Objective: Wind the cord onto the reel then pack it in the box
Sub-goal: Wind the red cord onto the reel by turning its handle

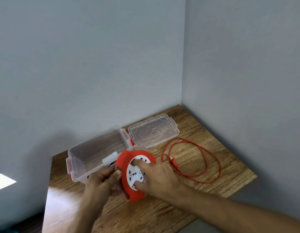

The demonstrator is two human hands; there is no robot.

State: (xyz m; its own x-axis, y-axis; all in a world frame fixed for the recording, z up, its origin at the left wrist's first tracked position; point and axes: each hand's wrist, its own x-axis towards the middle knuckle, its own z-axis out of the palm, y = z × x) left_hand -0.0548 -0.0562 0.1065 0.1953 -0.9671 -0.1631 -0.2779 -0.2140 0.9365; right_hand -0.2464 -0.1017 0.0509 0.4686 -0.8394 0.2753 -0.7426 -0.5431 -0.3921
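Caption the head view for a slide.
Both hands grip the red reel beside the open box; loose cord lies on the table.

One view only, from a camera worn on the person's head. It looks forward and down, wide-angled, at the brown wood-grain desk [204, 132] set into a corner of grey walls [95, 56]. It stands close: both forearms enter from the bottom edge. The desk's far right corner lies mid-frame; walls fill the upper half.
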